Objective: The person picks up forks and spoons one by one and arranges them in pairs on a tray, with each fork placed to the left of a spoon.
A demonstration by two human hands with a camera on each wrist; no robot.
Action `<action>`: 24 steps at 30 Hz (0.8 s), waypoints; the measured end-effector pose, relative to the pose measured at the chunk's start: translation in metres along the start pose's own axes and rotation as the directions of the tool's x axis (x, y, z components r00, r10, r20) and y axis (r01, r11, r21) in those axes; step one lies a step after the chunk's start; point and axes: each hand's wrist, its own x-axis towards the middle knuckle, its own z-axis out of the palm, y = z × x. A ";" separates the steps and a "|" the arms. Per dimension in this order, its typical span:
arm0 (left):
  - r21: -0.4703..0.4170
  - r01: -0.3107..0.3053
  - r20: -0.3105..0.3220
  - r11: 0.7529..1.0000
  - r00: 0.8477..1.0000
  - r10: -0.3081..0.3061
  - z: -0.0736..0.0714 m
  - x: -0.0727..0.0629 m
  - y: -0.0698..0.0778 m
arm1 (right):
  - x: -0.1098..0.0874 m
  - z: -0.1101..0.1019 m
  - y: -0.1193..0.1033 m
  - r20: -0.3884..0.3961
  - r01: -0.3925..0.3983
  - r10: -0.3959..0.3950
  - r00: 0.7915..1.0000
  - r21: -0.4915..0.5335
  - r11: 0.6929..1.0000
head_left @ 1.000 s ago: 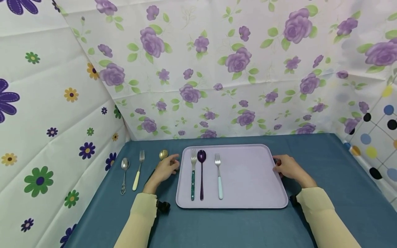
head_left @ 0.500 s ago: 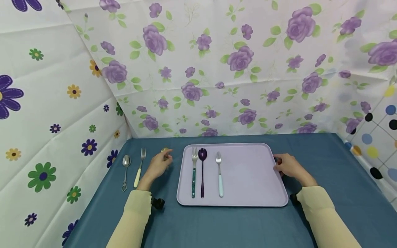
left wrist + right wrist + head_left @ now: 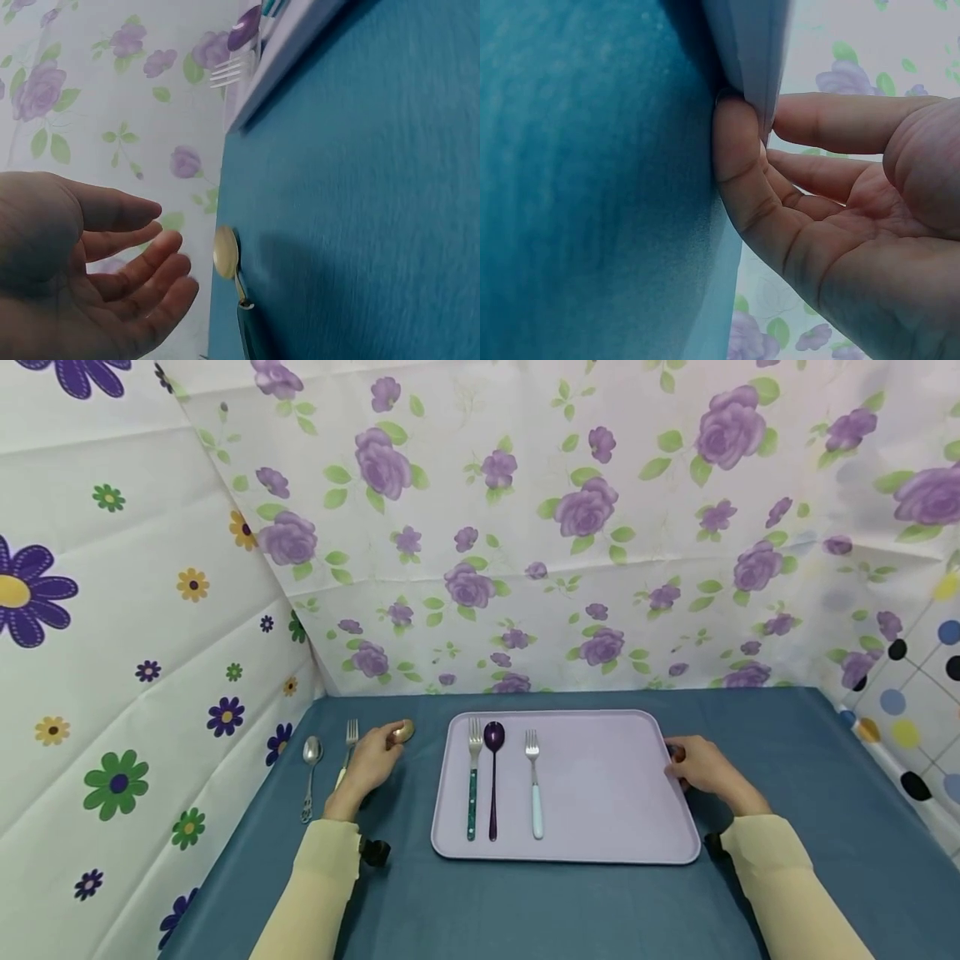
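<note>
In the head view my left hand (image 3: 369,758) is over the table near a gold spoon (image 3: 405,731). The left wrist view shows this hand (image 3: 120,270) with loosely bent fingers, apart from the spoon's gold bowl (image 3: 225,253) and dark handle (image 3: 251,330). My right hand (image 3: 702,764) grips the right edge of a pale lilac tray (image 3: 607,793). Close up, the right wrist view has its fingers (image 3: 739,142) pinching the tray rim (image 3: 754,60). On the tray lie a green-handled fork (image 3: 472,793), a purple spoon (image 3: 493,737) and a light-blue-handled fork (image 3: 536,810).
Left of my left hand lie a silver spoon (image 3: 312,750) and a fork (image 3: 352,732), whose cream handle is partly hidden by the hand. A blue cloth (image 3: 540,910) covers the table. Flowered sheets (image 3: 487,527) hang behind and at the sides.
My left hand has moved left, away from the tray's left edge, passing over the gold spoon and now partly covering the cream-handled fork. The right hand keeps its hold on the tray.
</note>
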 end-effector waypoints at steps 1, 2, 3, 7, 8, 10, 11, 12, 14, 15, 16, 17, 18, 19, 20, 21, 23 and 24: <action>0.018 0.002 -0.003 1.000 1.000 -0.001 0.000 0.000 -0.001 | 0.000 0.000 0.000 0.000 -0.002 0.002 1.000 0.000 1.000; 0.032 0.002 -0.004 0.999 1.000 -0.002 0.001 0.000 -0.001 | 0.000 0.001 0.001 0.001 -0.003 0.003 1.000 -0.001 1.000; 0.046 0.007 -0.005 0.999 1.000 -0.007 0.001 -0.001 -0.001 | 0.000 0.001 0.001 0.002 -0.003 0.003 1.000 -0.002 1.000; 0.103 0.027 0.007 0.994 1.000 -0.028 0.002 -0.001 -0.002 | 0.000 0.000 0.002 0.003 -0.008 0.008 1.000 0.000 1.000; 0.117 0.034 0.011 0.993 0.999 -0.035 0.002 -0.001 -0.002 | 0.000 0.000 0.001 0.003 -0.012 0.012 1.000 0.004 1.000; 0.133 0.057 0.025 0.990 0.998 -0.060 0.004 -0.002 -0.003 | -0.001 0.000 0.001 0.004 -0.015 0.015 1.000 0.012 1.000; 0.135 0.066 0.033 0.989 0.997 -0.071 0.004 -0.002 -0.003 | -0.001 0.000 0.000 0.006 -0.017 0.017 1.000 0.020 1.000; 0.135 0.076 0.042 0.988 0.996 -0.083 0.005 -0.003 -0.003 | -0.001 0.000 0.000 0.006 -0.019 0.019 1.000 0.027 0.999; 0.125 0.099 0.057 0.987 0.993 -0.106 0.006 -0.004 -0.004 | -0.002 0.000 -0.001 0.007 -0.021 0.021 1.000 0.034 0.999; 0.119 0.107 0.065 0.987 0.991 -0.115 0.006 -0.004 -0.004 | -0.002 0.000 -0.001 0.006 -0.021 0.021 1.000 0.034 0.999; 0.117 0.110 0.070 0.987 0.990 -0.119 0.007 -0.004 -0.005 | -0.002 0.000 -0.001 0.006 -0.021 0.021 1.000 0.035 0.999; 0.117 0.109 0.070 0.987 0.991 -0.118 0.007 -0.004 -0.005 | -0.003 0.000 -0.001 0.007 -0.020 0.020 1.000 0.033 0.999; 0.118 0.110 0.070 0.987 0.991 -0.118 0.007 -0.004 -0.006 | -0.003 0.000 -0.002 0.007 -0.021 0.021 1.000 0.032 0.999; 0.122 0.108 0.067 0.987 0.991 -0.117 0.007 -0.005 -0.006 | -0.003 -0.001 -0.002 0.008 -0.021 0.021 1.000 0.032 0.999; 0.127 0.108 0.062 0.986 0.991 -0.117 0.008 -0.005 -0.007 | -0.003 -0.001 -0.002 0.008 -0.021 0.021 1.000 0.031 0.999; 0.131 0.110 0.059 0.985 0.991 -0.119 0.008 -0.006 -0.007 | -0.003 -0.001 -0.002 0.009 -0.022 0.022 1.000 0.032 0.999; 0.143 0.117 0.057 0.983 0.990 -0.126 0.008 -0.007 -0.007 | -0.003 -0.001 -0.002 0.012 -0.025 0.025 1.000 0.039 0.999; 0.150 0.124 0.059 0.981 0.989 -0.134 0.008 -0.008 -0.008 | -0.003 -0.001 -0.003 0.011 -0.028 0.027 1.000 0.039 0.999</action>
